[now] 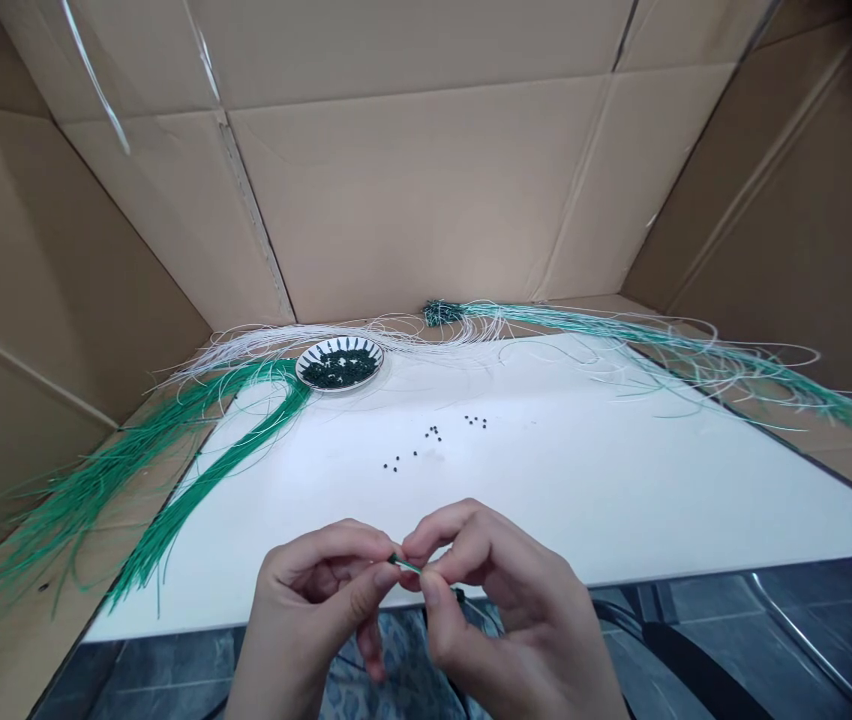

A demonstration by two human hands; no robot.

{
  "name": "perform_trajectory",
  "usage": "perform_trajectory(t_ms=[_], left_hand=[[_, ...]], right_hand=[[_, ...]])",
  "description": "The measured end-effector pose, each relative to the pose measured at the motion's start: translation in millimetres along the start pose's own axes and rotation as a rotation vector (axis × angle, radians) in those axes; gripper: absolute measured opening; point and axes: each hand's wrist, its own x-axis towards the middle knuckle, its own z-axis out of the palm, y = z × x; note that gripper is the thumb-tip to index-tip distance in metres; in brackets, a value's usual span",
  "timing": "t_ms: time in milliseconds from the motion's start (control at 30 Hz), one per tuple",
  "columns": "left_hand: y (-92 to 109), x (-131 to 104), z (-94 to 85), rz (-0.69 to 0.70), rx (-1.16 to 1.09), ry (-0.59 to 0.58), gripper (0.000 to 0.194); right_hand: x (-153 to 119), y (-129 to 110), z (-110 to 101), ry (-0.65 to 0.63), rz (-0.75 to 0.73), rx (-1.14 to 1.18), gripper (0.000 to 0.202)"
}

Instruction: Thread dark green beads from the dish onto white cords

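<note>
Over the front edge of the white board, my left hand (321, 590) pinches a small dark bead-like piece (394, 558) between thumb and forefinger. My right hand (501, 590) is closed in a pinch on a thin green wire (409, 567), which spans the short gap between the fingertips and meets the dark piece. Below the right fingers another small dark piece (460, 595) and a pale wire (482, 612) show, partly hidden by the hand. Several loose black pieces (434, 433) lie on the board beyond my hands.
A striped plate (376, 374) of small dark pieces stands at the back of the white board (583, 480). Green wires (208, 470) lie to the left, white wires (261, 340) behind. A bundle of green and white wires (621, 325) with dark ends (442, 312) stretches right. Cardboard walls (426, 190) surround the board.
</note>
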Motion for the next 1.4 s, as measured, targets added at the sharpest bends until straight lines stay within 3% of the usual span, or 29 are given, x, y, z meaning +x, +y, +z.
perform_trajectory(t_ms=[1000,1167,1300,1400], left_hand=[[-3,0,-6.5,0.029,-0.022,-0.047,0.027],[-7,3,-13.6,0.05,-0.006,-0.213,0.017],[-5,1,-10.6,0.022,0.03,-0.145,0.026],[-5,-3,-9.2,-0.043,0.07,-0.165,0.033]], right_hand=[[-1,-2,2,-0.003,-0.039,0.021,0.028],[1,-4,-1,-0.026,-0.008,0.031,0.027],[3,-3,-7,-0.102,0.065,0.081,0.025],[5,-2,-12,-0.152,0.152,0.103,0.022]])
